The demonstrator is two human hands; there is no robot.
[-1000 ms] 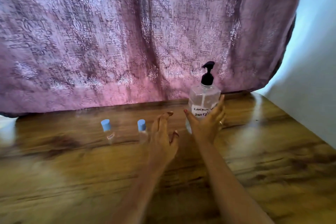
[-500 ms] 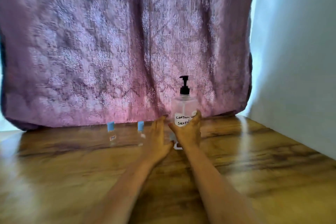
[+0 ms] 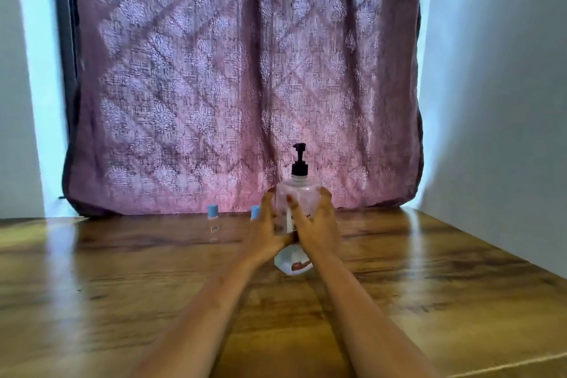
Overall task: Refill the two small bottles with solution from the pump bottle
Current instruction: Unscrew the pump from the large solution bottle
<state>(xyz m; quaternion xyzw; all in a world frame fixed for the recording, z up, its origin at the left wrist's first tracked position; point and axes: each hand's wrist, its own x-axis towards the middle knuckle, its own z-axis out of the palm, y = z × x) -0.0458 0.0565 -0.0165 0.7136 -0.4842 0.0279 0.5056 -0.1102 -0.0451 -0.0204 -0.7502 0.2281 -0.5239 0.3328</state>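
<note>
Fingers round pump bottle (either side)

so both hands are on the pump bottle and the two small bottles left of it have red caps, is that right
Not quite: the head view shows blue caps, not red. The rest holds: the left hand and right hand are both on the pump bottle, and the two small bottles stand left of it.

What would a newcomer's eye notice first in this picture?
A clear pump bottle with a black top is at the centre, held between the left hand and right hand. Behind hangs a large purple patterned curtain; two small bottles with blue caps stand on the wooden table, left of the hands.
</note>
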